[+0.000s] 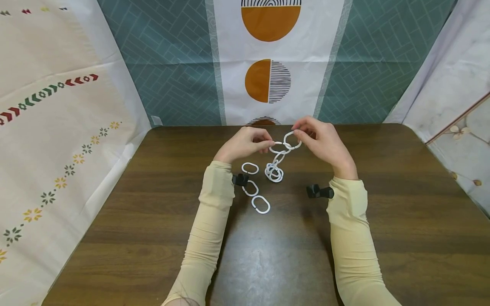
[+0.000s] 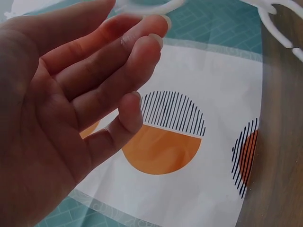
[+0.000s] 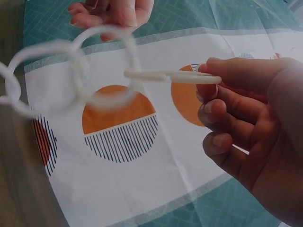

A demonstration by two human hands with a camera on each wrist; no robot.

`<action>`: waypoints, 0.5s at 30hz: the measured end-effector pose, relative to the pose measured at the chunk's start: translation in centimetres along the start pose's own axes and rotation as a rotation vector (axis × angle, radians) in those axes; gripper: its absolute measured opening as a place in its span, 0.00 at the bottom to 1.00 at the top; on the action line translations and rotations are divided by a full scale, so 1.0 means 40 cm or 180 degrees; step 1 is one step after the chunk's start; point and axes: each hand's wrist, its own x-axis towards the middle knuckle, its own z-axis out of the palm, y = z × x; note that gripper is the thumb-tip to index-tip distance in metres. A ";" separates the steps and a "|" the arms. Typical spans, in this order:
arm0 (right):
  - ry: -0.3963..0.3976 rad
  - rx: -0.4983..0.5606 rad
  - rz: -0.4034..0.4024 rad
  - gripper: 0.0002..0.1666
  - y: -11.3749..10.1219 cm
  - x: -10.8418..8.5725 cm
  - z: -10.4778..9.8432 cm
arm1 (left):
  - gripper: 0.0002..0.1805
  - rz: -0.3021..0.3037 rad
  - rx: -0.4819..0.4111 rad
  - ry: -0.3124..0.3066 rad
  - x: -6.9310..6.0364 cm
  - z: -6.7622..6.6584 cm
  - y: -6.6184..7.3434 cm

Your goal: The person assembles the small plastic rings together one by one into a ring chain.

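Note:
A chain of white oval links (image 1: pixel 281 158) hangs between the two hands, its lower end heaped on the table. My right hand (image 1: pixel 323 142) pinches the end link (image 3: pixel 189 77) between thumb and index finger; in the right wrist view the link is seen edge-on. My left hand (image 1: pixel 245 143) pinches the neighbouring link (image 1: pixel 276 148) at its left side. In the left wrist view, the left hand's (image 2: pixel 90 90) lower fingers are loosely bent, with part of a white link (image 2: pixel 165 6) at the top edge.
Three separate white links, the upper one (image 1: pixel 250 168), a middle one (image 1: pixel 251 188) partly behind the left wrist camera, and the lowest (image 1: pixel 261 205), lie on the brown wooden table (image 1: pixel 153 212). A patterned cloth (image 1: pixel 176 76) hangs behind the table's far edge.

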 end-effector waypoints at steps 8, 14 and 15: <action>-0.0003 -0.0074 -0.0200 0.06 0.002 0.003 0.007 | 0.11 0.0047 0.0005 -0.0106 0.001 0.005 0.007; -0.0124 -0.0066 -0.0283 0.05 -0.001 0.005 0.011 | 0.11 0.0091 -0.0064 -0.0201 0.008 0.019 0.011; -0.0149 -0.0068 -0.0292 0.05 -0.001 0.004 0.013 | 0.12 0.0110 -0.0073 -0.0222 0.009 0.022 0.011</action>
